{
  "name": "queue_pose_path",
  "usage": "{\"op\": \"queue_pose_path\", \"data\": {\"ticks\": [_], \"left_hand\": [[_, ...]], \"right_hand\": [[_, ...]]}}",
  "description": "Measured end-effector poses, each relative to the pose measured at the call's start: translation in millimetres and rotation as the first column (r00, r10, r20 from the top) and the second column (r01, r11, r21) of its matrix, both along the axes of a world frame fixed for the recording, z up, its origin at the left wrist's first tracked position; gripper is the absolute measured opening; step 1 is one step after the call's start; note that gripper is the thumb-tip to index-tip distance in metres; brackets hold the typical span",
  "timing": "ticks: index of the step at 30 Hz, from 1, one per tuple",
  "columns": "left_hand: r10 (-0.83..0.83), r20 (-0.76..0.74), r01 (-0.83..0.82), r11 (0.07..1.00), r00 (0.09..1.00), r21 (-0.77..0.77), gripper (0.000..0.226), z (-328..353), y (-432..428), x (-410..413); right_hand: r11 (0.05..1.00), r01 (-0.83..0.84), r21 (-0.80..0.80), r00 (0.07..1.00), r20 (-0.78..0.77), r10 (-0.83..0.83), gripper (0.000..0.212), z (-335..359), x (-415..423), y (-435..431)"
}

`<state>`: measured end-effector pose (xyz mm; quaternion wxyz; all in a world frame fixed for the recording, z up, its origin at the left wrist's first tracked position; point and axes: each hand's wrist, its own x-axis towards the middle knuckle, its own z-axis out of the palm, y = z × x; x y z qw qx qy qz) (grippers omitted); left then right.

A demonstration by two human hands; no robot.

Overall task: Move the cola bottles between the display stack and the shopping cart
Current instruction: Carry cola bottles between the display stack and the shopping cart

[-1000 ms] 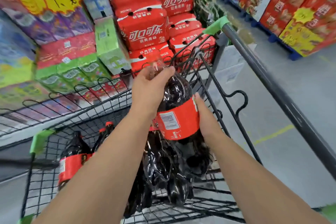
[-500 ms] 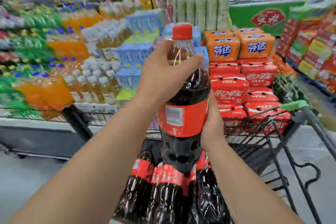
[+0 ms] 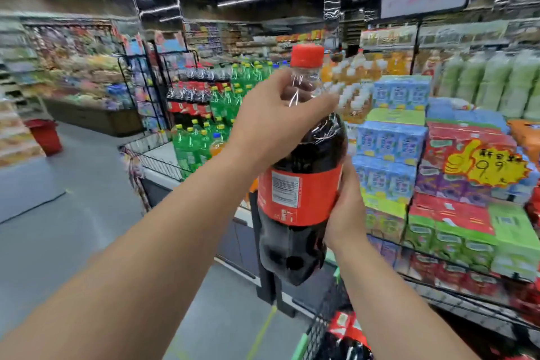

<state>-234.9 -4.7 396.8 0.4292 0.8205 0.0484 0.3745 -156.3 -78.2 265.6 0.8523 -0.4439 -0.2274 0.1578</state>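
A large cola bottle (image 3: pixel 301 193) with a red cap and red label is held upright in the air at the middle of the view. My left hand (image 3: pixel 274 122) grips its neck and shoulder. My right hand (image 3: pixel 346 210) grips the label from the right side. Below, at the bottom edge, the black wire shopping cart (image 3: pixel 318 327) shows only a corner, with more cola bottles (image 3: pixel 347 336) lying in it. A display stack of cola and green soda bottles (image 3: pixel 201 108) stands further back on the left.
Shelves of boxed drink cartons (image 3: pixel 455 207) with a yellow price sign (image 3: pixel 485 166) fill the right. A low wire-fenced platform (image 3: pixel 155 155) stands ahead. Grey aisle floor (image 3: pixel 73 213) spreads to the left, with a red basket (image 3: pixel 43 134) far left.
Both hands lifted the bottle out of the cart and up to chest height. The view swung left and up, from the cart and red cola cases toward the aisle and drink shelves.
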Motion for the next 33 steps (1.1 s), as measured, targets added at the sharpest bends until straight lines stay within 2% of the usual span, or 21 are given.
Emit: {"op": "queue_pose_path", "data": {"ticks": [6,11,15,20,26,33], "left_hand": [[0.079,0.019,-0.08,0.996,0.997,0.049,0.018,15.8,126.0,-52.1],[0.156,0.031,-0.157,0.987,0.987,0.016,0.028,17.0,241.2,-80.4],[0.158,0.039,-0.158,0.987,0.987,-0.004,0.025,10.1,282.3,-83.8],[0.227,0.064,-0.227,0.974,0.972,-0.009,0.026,-3.3,395.7,-69.5],[0.283,0.057,-0.285,0.959,0.957,0.013,0.014,-0.8,529.7,-34.0],[0.309,0.073,-0.311,0.95,0.948,0.014,0.03,8.2,681.0,-3.4]], "right_hand": [[0.995,-0.095,0.03,0.995,0.025,0.094,0.053,17.1,-48.6,135.1],[0.992,-0.116,-0.046,0.98,0.155,0.122,0.042,24.5,-72.1,250.8],[0.988,-0.154,-0.017,0.97,0.187,0.155,0.041,19.8,-66.8,294.3],[0.976,-0.211,-0.047,0.963,0.159,0.216,0.053,5.3,-48.7,413.7],[0.974,-0.226,-0.022,0.966,0.126,0.227,0.051,4.1,-12.8,556.4],[0.952,-0.307,0.018,0.948,0.096,0.304,0.052,14.2,24.2,714.1]]}}
